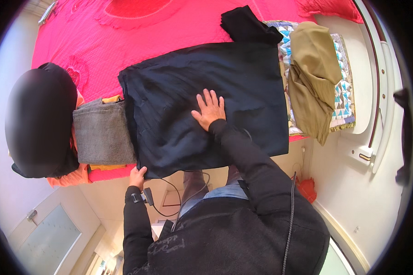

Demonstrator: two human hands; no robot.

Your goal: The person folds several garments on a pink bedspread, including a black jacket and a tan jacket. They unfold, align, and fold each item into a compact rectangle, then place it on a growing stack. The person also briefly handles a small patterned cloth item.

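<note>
A large black cloth [179, 89] is spread before me over the near edge of the bed, its lower edge hanging past it. My right hand [211, 108] lies palm down near the middle of the cloth, fingers spread. At the cloth's lower left corner, my left hand [137, 178] pinches the fabric between thumb and fingers. Wrinkles run across the left half, while the right half looks smoother. What kind of garment or cover the cloth is, I cannot tell.
A folded grey checked cloth [103, 134] and dark clothing [41, 120], partly blurred, lie left. An olive garment [313, 68] rests on a patchwork quilt [342, 82] at right. A crumpled black cloth [244, 25] sits on the pink bedspread [179, 31]. A cable [172, 213] hangs near my left wrist.
</note>
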